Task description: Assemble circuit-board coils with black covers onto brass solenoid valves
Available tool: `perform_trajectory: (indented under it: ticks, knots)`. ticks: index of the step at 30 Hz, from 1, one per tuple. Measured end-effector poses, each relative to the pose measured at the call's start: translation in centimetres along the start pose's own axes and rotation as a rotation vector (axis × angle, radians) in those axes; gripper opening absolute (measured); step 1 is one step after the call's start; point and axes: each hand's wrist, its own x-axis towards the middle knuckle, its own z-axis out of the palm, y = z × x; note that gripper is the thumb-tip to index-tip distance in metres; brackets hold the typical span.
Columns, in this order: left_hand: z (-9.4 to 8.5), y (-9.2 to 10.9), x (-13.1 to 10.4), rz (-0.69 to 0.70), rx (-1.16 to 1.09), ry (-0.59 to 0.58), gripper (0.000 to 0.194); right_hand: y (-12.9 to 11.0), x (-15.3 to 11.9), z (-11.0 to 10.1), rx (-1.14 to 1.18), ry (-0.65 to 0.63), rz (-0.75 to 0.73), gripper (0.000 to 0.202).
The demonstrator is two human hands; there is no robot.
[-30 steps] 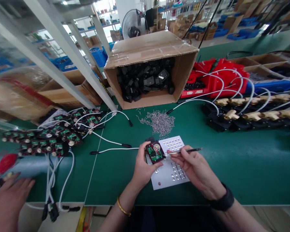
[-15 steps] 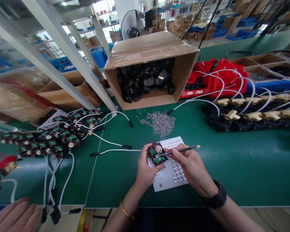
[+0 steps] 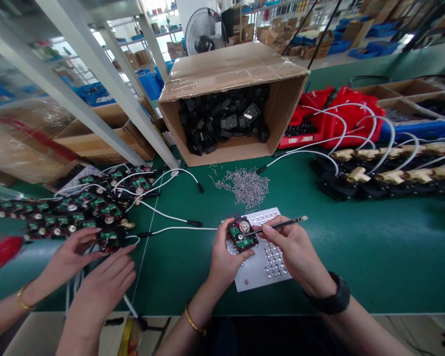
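My left hand (image 3: 224, 262) is closed round a small black housing (image 3: 242, 234), its open side facing up. Inside it show a green circuit board, red wires and a round silver part. My right hand (image 3: 294, 249) pinches a slim dark pen-like tool (image 3: 282, 224) with a pale rear end; its thin metal tip reaches over the circuit board. Whether the tip touches a part, I cannot tell. Beneath both hands lies a white sheet (image 3: 250, 277) bearing rows of small round silver pieces (image 3: 275, 259). A white cable (image 3: 185, 229) runs left from the housing.
Beyond the sheet is a pile of small screws or pins (image 3: 249, 188). Behind it a cardboard box (image 3: 233, 64) holds black housings. Brass-fitted units (image 3: 389, 175) line the right. At left, a co-worker's hands (image 3: 104, 277) handle another unit beside cabled housings (image 3: 77, 210).
The co-worker's hands have come in from the lower left, bringing a cabled unit with a brass fitting to the group of housings. My own hands have barely moved.
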Motion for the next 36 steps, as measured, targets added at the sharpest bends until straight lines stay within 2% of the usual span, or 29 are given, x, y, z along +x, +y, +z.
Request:
perform_trajectory:
  ticks: [19,29,33,36]
  knots:
    - [0.15,-0.44,0.01,-0.002,0.004,0.027,0.075,-0.56,0.03,0.73,-0.025,0.004,-0.029,0.023]
    - [-0.24,-0.13,0.06,0.13,0.175,0.048,0.072,-0.47,0.22,0.85,-0.047,0.001,-0.037,0.021]
    - [-0.04,-0.2,0.04,0.136,0.135,0.033,0.076,-0.43,0.3,0.9,-0.036,-0.007,-0.037,0.021]
    - [0.43,-0.68,-0.14,0.119,0.006,0.044,0.079,-0.41,0.4,0.8,-0.059,0.0,-0.043,0.022]
